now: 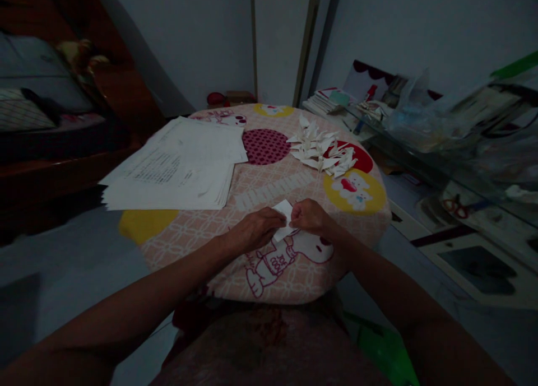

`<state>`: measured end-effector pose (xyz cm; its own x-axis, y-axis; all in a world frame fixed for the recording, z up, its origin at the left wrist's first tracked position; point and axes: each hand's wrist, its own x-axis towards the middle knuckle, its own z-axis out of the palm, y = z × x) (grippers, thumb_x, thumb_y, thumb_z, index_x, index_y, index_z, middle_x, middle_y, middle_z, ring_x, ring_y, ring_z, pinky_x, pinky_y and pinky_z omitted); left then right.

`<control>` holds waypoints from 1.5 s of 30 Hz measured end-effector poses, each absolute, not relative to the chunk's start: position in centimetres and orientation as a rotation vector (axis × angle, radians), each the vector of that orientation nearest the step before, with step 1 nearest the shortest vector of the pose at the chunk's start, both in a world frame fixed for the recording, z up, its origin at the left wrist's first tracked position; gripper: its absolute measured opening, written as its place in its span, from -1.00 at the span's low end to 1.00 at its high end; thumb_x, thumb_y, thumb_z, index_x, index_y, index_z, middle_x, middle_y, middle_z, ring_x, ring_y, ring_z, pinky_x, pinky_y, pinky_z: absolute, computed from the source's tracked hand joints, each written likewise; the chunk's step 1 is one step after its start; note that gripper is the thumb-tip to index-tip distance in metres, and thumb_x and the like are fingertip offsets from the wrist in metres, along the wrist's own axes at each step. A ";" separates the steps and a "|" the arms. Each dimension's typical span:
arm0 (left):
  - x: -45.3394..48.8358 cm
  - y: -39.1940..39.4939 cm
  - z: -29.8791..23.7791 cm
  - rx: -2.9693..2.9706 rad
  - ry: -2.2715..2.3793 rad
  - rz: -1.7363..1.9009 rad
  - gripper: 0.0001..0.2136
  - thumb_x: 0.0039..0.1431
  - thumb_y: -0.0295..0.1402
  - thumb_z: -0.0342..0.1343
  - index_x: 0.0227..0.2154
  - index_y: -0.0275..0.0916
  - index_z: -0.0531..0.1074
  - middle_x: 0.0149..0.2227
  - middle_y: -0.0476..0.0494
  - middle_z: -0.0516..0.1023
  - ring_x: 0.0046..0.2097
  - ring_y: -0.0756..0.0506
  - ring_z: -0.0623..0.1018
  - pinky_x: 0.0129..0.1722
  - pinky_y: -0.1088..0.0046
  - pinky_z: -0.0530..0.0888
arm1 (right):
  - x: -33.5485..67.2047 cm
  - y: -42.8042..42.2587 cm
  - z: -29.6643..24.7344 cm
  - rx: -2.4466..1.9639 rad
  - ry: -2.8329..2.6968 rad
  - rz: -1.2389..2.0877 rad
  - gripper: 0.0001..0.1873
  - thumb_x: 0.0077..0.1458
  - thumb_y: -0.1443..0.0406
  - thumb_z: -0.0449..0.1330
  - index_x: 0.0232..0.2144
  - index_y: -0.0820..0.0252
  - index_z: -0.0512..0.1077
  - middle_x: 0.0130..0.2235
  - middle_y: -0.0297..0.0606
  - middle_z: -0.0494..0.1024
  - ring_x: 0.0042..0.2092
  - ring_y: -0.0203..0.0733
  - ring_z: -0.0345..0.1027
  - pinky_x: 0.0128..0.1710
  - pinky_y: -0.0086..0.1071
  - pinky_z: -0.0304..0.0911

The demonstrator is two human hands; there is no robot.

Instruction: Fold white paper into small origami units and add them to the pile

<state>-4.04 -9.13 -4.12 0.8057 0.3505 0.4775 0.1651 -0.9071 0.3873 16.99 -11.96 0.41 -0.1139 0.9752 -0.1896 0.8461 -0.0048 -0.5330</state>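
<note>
- The left hand (pixel 256 229) and the right hand (pixel 309 217) are meeting over the near part of the round bench (pixel 189 235), and both are pinching the small white paper (pixel 284 211) between thumb and fingertips.
- The paper is sitting just above the patterned cloth (pixel 269 193), at six o'clock from the bench's middle. It seems to be held from both sides so that neither edge can slip while the fingers are working on it.
- Each hand's fingers are curling inward and bunching at the paper's edge, the left at nine o'clock of it and the right at three o'clock. The knuckles are facing up, and how the fingertips lie beneath is hidden.
- Both forearms are reaching in from the bottom corners of the view and converging, with the wrists low, close to the cloth or resting on it. This probably steadies such fine pinching.
- A stack of printed sheets (pixel 180 164) is lying at ten o'clock from the hands, well apart from them, likely pushed aside to leave the near cloth free.
- A pile of folded white paper pieces (pixel 321 148) is lying at one o'clock from the hands, within the right arm's reach but not touching either hand.
- The light is dim, so the paper's creases are too faint to tell.
</note>
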 end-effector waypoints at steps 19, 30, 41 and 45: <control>-4.3 -9.2 -4.3 2.664 0.373 0.811 -0.80 0.35 -0.42 0.04 -0.13 -0.27 0.57 -0.05 -0.27 0.62 -0.01 -0.13 0.60 0.00 0.33 0.58 | 20.1 -11.8 0.3 -1.859 -1.768 1.300 -0.76 -0.05 0.27 0.31 -0.64 0.21 0.38 -0.73 -0.46 0.30 -0.69 -0.39 0.12 -0.67 -0.48 -0.04; -3.1 -3.4 -3.7 2.828 0.542 0.743 -0.76 0.35 -0.45 0.01 -0.13 -0.30 0.60 -0.03 -0.32 0.63 -0.01 -0.15 0.61 -0.03 0.30 0.60 | 19.4 -5.6 1.3 -1.890 -1.742 1.067 -0.79 -0.01 0.41 0.26 -0.62 0.23 0.36 -0.70 -0.47 0.26 -0.65 -0.42 0.10 -0.61 -0.47 0.03; -3.0 -2.1 -4.2 2.815 0.554 0.770 -0.73 0.38 -0.44 -0.02 -0.07 -0.28 0.58 0.00 -0.33 0.62 0.01 -0.15 0.61 0.03 0.29 0.58 | 17.6 -3.8 1.8 -1.758 -1.991 0.438 -0.85 -0.03 0.51 0.20 -0.45 0.29 0.57 -0.37 -0.16 0.61 -0.30 -0.23 0.42 -0.23 -0.40 0.26; -3.5 -2.2 -3.9 2.804 0.517 0.731 -0.71 0.38 -0.46 -0.05 -0.02 -0.26 0.56 0.02 -0.30 0.61 0.00 -0.14 0.63 0.03 0.31 0.59 | 17.2 -3.8 0.6 -1.706 -1.941 0.818 -0.88 -0.07 0.49 0.21 -0.49 0.29 0.55 -0.53 -0.31 0.51 -0.46 -0.32 0.35 -0.41 -0.47 0.19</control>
